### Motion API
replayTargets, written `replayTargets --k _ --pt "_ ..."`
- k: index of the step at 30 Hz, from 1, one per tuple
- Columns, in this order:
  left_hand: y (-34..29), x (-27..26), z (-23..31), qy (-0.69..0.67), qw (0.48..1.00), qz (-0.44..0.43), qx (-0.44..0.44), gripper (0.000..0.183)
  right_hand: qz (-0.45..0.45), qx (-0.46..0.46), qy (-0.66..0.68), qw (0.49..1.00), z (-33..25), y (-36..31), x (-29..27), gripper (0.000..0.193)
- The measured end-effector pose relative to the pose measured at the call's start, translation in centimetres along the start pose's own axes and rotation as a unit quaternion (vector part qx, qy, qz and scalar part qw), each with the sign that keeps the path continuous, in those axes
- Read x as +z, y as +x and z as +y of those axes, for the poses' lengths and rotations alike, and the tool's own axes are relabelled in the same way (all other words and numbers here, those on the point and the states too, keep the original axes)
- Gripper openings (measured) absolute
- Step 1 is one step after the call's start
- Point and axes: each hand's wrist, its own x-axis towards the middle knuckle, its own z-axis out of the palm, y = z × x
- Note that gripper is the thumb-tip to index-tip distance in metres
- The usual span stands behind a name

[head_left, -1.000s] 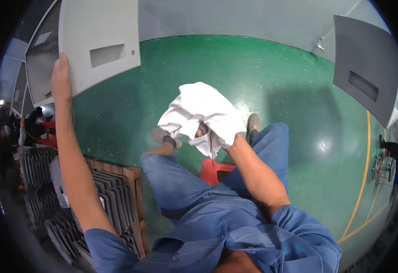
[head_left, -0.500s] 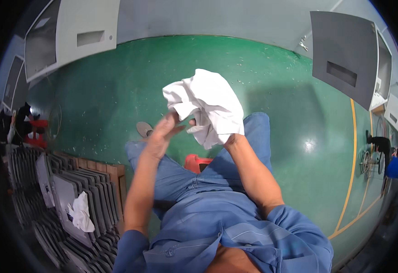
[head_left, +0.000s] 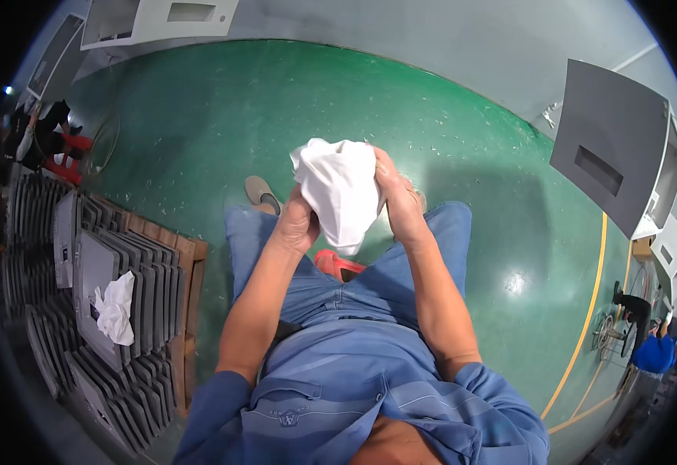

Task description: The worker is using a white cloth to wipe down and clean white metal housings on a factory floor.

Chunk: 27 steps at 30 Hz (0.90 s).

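A crumpled white cloth (head_left: 341,190) is held up in front of me, above the gap between my knees. My left hand (head_left: 298,221) grips its left side, fingers partly hidden behind the fabric. From the right, my right hand (head_left: 399,194) closes on the cloth's edge, its fingers reaching along the top right corner. Folds bunch at the top of the cloth, and its lower end narrows to a hanging point. Below it, between my thighs, shows part of a red seat (head_left: 337,265).
Stacked grey panels (head_left: 133,302) stand on a wooden pallet (head_left: 191,310) at left, with another white cloth (head_left: 115,310) on them. Grey cabinet-like housings hang at the upper left and the right (head_left: 613,147). People sit at both far sides. Yellow lines (head_left: 586,333) mark the green floor.
My left hand has come in and taken hold of the cloth. My right hand has emerged from beneath it to its right edge. The cloth is bunched smaller, and my view has shifted.
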Motion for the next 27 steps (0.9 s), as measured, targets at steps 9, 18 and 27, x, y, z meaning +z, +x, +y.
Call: replayTargets --k 9,18,27 --pt "-1.1 2.7 1.6 0.14 0.98 0.055 0.13 0.037 0.081 0.17 0.435 0.881 3.8 -1.6 0.9 0.065" --pt "-1.5 2.0 1.4 0.43 0.875 0.114 0.193 0.036 0.008 0.145 0.275 0.95 3.8 -3.4 1.3 0.049" --pt "-0.4 1.5 3.7 0.167 0.978 0.031 0.12 0.041 0.055 0.175 0.432 0.883 -2.4 -1.0 0.0 0.042"
